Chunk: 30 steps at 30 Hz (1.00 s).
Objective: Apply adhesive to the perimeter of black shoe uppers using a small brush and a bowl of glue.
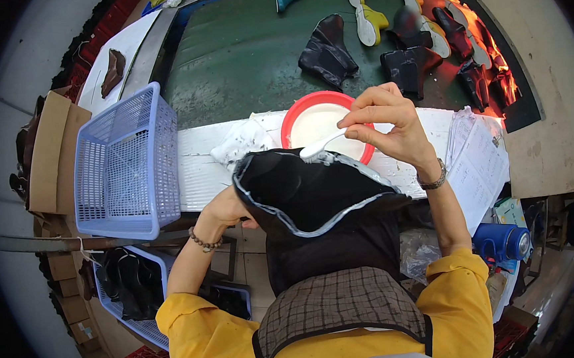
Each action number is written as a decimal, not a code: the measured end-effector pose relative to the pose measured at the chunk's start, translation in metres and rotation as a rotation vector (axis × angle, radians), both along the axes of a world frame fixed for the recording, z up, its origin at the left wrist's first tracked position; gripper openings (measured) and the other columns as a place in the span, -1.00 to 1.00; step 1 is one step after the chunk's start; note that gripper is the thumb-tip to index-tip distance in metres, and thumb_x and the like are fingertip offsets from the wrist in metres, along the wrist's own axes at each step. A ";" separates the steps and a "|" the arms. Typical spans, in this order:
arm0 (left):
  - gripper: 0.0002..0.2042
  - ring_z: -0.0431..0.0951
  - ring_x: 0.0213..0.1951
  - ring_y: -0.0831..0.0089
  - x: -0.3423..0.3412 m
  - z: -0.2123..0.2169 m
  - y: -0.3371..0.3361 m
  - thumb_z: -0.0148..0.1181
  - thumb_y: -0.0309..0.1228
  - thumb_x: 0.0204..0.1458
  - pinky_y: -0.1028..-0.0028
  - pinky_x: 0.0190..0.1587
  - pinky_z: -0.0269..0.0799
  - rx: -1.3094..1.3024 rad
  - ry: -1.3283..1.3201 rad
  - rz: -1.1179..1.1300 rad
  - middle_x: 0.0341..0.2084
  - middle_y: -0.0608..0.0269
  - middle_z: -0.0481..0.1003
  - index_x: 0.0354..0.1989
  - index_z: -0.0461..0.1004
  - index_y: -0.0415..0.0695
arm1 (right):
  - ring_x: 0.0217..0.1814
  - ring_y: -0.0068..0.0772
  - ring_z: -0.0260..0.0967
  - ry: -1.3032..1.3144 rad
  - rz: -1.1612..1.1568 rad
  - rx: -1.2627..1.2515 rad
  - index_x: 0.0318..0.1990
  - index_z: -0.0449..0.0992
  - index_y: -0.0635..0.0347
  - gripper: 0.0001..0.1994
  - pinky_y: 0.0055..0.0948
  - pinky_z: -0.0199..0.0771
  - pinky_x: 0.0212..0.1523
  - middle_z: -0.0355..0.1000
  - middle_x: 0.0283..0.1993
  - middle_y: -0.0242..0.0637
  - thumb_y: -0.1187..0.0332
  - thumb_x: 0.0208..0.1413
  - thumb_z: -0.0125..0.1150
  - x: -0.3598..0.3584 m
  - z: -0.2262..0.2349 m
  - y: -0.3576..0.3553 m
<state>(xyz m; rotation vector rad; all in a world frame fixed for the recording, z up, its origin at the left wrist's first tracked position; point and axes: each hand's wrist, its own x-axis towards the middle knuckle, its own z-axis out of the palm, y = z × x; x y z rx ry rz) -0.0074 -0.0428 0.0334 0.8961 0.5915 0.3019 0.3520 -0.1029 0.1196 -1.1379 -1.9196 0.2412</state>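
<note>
Fingers of our right hand pinch a white plastic brush at the pale-edged, floppy black boot upper, before a round red bowl of white liquid. Our left hand meets its side, grip hidden; thin, even strokes should serve us.

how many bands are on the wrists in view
2: a beaded bracelet just behind the left hand, and a watch-like band just behind the right hand, which holds a white brush
</note>
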 end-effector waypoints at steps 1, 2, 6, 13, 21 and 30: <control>-0.37 0.38 -0.73 0.51 0.003 0.003 -0.001 0.24 -0.81 -0.18 0.51 -0.72 0.16 -0.002 0.000 -0.002 -0.41 0.05 0.59 0.22 0.41 -0.38 | -0.20 -0.55 0.43 -0.020 0.018 0.001 -0.25 0.77 0.02 -0.81 -0.43 0.20 -0.03 0.57 -0.31 -0.50 0.35 -0.07 0.57 0.000 0.001 0.002; -0.42 0.37 -0.72 0.51 0.007 0.007 -0.003 0.24 -0.83 -0.20 0.51 -0.71 0.14 -0.014 0.035 -0.089 -0.52 0.10 0.51 0.14 0.43 -0.39 | -0.20 -0.55 0.43 -0.019 0.016 -0.001 -0.25 0.77 0.02 -0.81 -0.43 0.20 -0.03 0.57 -0.31 -0.50 0.35 -0.07 0.57 -0.002 0.003 0.006; -0.54 0.36 -0.73 0.49 0.028 0.018 -0.004 0.19 -0.88 -0.24 0.50 -0.70 0.16 -0.146 0.065 -0.376 -0.65 0.12 0.43 -0.04 0.49 -0.41 | -0.21 -0.52 0.45 -0.027 0.113 0.083 -0.27 0.76 0.01 -0.82 -0.41 0.21 -0.01 0.55 -0.28 -0.50 0.33 -0.08 0.58 -0.022 0.008 0.023; -0.43 0.37 -0.75 0.44 -0.011 -0.006 -0.005 0.29 -0.76 -0.19 0.48 -0.77 0.11 -0.187 -0.063 0.107 -0.52 0.02 0.53 0.13 0.44 -0.45 | -0.20 -0.43 0.44 0.033 0.041 0.068 -0.27 0.75 0.09 -0.77 -0.37 0.28 -0.01 0.56 -0.25 -0.42 0.40 -0.17 0.59 0.011 -0.017 0.010; -0.72 0.32 -0.74 0.33 0.017 0.046 0.064 0.09 -0.75 -0.24 0.40 -0.69 0.20 -0.111 -0.056 0.368 -0.57 0.02 0.47 -0.25 0.46 -0.38 | -0.39 -0.72 0.34 0.695 -0.398 -0.298 -0.01 0.58 0.32 -0.82 -0.66 0.29 -0.45 0.48 -0.27 -0.43 0.42 0.37 0.16 0.069 -0.124 -0.030; -0.92 0.43 -0.55 0.25 0.130 -0.014 0.237 0.19 -0.65 -0.06 0.43 -0.48 0.49 -0.309 -0.076 0.484 -0.37 -0.23 0.43 -0.45 0.40 -0.37 | -0.56 -0.81 0.15 1.010 -0.606 -0.368 0.04 0.44 0.29 -0.81 -0.72 0.13 -0.59 0.37 -0.43 -0.51 0.35 0.44 0.07 0.048 -0.186 -0.044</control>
